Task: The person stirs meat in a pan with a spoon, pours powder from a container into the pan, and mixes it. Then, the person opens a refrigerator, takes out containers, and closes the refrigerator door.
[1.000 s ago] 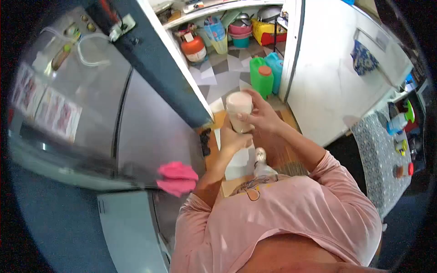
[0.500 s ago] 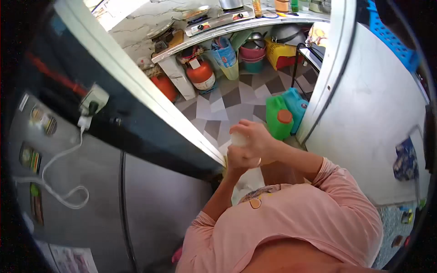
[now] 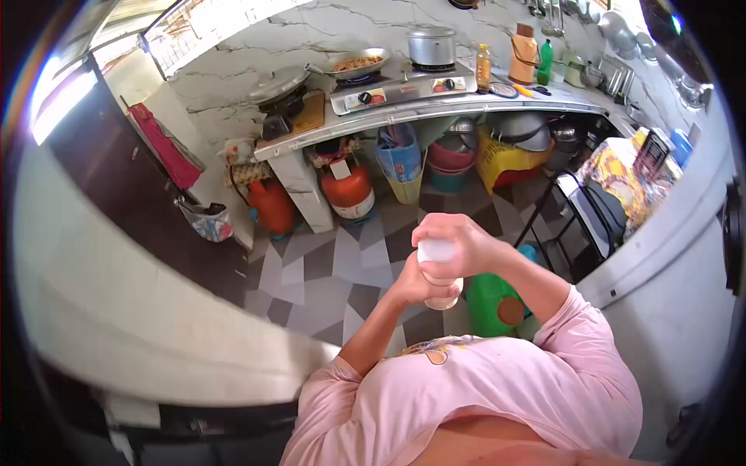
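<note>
A small pale jar (image 3: 441, 301) with a white lid (image 3: 437, 251) is between my hands in front of my chest. My left hand (image 3: 416, 281) is wrapped round the jar's body, its thumb across the front. Over the lid, the fingers of my right hand (image 3: 460, 242) are closed, gripping its sides. What the jar contains cannot be made out. Just beyond and below my right forearm stands a green jerrycan (image 3: 487, 304) with an orange-brown cap on the floor.
Ahead, a counter (image 3: 311, 138) carries a gas stove (image 3: 404, 89) with a pan of food (image 3: 359, 64) and a lidded pot (image 3: 432, 46). Red gas cylinders (image 3: 347, 190) stand below. A black-framed table (image 3: 579, 206) is at right, a pale doorframe (image 3: 155, 311) at left.
My view has moved forward through the doorway, and the fridge at left has mostly left view. More of the kitchen shows. My hands still grip the jar and lid.
</note>
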The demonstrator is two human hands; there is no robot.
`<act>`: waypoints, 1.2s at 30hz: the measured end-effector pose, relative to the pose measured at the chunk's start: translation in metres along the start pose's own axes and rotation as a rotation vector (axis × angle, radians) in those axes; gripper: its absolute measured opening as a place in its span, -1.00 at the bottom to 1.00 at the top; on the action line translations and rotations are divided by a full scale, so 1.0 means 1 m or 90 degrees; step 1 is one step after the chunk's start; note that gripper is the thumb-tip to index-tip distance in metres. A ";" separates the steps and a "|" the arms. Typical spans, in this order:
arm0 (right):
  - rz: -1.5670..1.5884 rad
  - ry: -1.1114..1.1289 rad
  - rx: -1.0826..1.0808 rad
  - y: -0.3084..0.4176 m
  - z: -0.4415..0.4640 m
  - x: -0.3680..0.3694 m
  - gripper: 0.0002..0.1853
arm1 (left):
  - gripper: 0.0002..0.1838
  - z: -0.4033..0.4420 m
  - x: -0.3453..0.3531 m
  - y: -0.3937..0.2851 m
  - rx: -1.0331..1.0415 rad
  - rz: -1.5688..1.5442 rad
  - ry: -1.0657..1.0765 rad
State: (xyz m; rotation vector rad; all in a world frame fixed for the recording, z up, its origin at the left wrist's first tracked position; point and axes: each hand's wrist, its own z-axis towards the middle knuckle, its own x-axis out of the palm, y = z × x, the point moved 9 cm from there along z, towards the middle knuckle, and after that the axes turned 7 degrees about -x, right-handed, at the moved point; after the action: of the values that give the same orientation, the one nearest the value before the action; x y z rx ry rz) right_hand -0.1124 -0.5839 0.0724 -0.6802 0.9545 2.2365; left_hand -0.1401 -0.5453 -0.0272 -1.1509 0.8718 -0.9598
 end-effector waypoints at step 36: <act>-0.179 0.251 0.198 -0.396 0.438 -0.184 -0.21 | -0.41 0.487 -0.424 -0.093 -0.074 0.330 -0.223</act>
State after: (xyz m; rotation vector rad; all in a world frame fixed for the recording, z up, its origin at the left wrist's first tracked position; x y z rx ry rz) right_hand 0.1957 -0.0891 0.2797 -1.0570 1.2735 1.6920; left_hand 0.1468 0.0002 0.1878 -1.0729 0.8836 -0.2771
